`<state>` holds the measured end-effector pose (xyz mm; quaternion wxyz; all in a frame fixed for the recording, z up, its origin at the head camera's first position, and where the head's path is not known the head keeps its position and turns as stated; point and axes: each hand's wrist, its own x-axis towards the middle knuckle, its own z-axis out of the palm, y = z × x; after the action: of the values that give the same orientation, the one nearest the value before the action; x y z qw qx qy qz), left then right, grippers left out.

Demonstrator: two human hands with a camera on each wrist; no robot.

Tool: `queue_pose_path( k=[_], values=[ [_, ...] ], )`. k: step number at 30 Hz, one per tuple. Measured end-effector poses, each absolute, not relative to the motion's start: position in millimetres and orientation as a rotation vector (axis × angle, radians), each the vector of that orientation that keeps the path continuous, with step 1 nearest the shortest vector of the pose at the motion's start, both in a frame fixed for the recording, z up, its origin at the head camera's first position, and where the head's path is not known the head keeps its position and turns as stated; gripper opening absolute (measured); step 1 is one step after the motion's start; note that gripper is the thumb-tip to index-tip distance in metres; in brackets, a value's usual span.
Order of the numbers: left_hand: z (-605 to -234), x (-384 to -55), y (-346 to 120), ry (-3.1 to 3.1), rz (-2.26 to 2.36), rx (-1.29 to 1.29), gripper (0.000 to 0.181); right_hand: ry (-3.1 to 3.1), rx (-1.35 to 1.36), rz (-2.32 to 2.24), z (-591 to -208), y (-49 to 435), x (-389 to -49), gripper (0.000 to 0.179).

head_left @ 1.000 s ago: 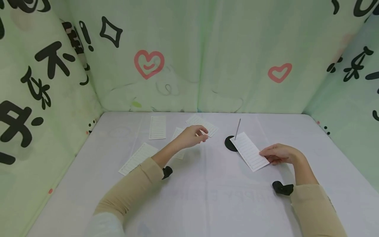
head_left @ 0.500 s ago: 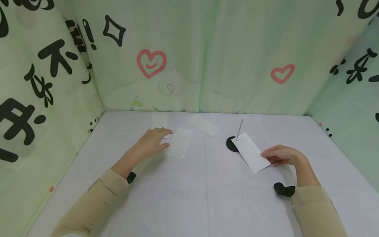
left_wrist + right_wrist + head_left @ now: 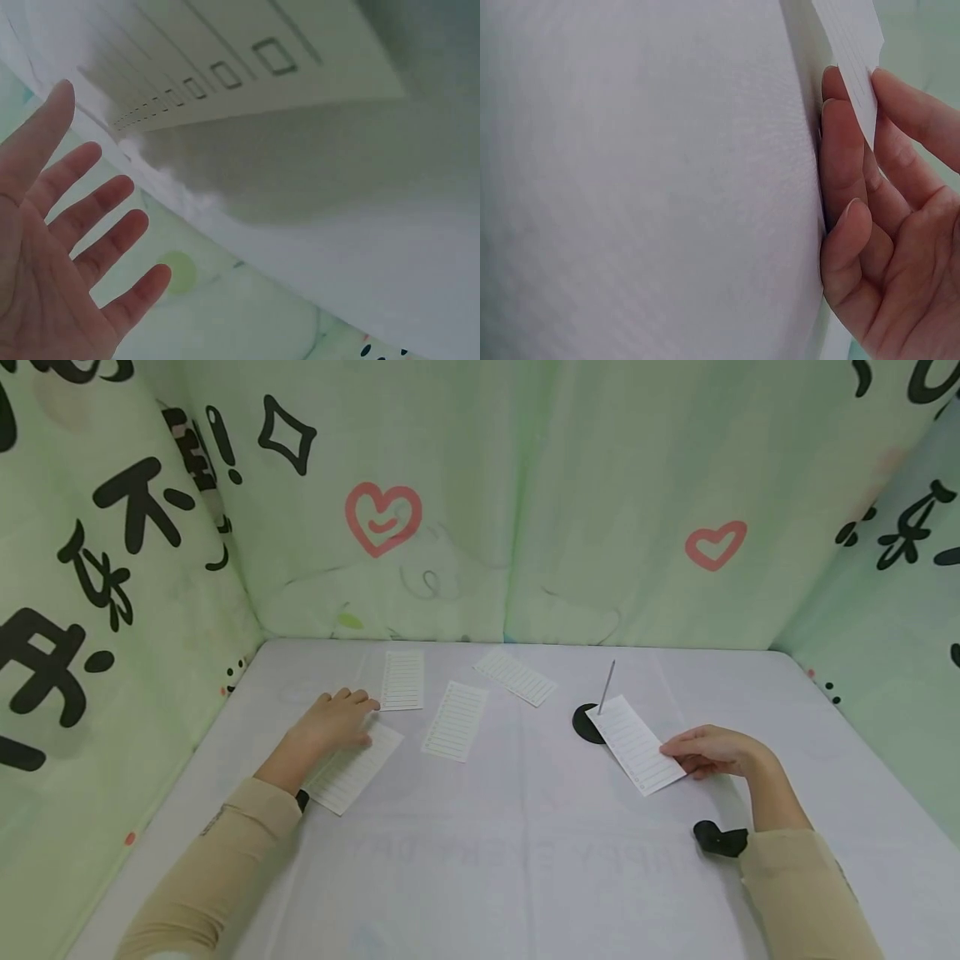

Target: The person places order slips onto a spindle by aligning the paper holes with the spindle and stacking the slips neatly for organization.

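Note:
Between thumb and fingers my right hand [image 3: 708, 752] pinches the near end of a white lined paper slip [image 3: 636, 746]; the right wrist view shows the slip [image 3: 855, 52] between thumb and fingertips. The slip's far end overlaps the black round base [image 3: 586, 724] of a bill spike, whose thin metal rod [image 3: 607, 687] meets the paper near that corner. Over at the left, my left hand [image 3: 333, 724] hovers above a second slip [image 3: 356, 768], hiding its upper left part. In the left wrist view its fingers are spread and hold nothing, and this slip [image 3: 225, 67] shows printed checkboxes.
Three more lined slips lie on the white-covered table [image 3: 465, 877]: one at the back left [image 3: 402, 680], one near the middle [image 3: 455, 721], and one angled slip [image 3: 515, 677] at the back. Green printed curtains [image 3: 517, 527] enclose the back and sides.
My left hand has swung left from above the back-middle slips to the left slip, uncovering the middle one. My right hand and its slip stay at the spike.

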<state>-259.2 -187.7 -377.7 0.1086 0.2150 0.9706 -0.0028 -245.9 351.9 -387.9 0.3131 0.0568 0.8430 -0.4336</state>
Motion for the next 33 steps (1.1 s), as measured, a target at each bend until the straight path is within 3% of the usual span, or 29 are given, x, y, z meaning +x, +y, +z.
queue_pose_path(
  k=[23,33],
  values=[
    [-384,-262,-183,2.829,-0.102,0.628,0.039,2.231,0.148,-1.132,-387,351,-245,0.034],
    [-372,-269,-170,2.749,-0.123,0.503,0.028,2.23,0.137,-1.145,-389,352,-245,0.033]
  ],
)
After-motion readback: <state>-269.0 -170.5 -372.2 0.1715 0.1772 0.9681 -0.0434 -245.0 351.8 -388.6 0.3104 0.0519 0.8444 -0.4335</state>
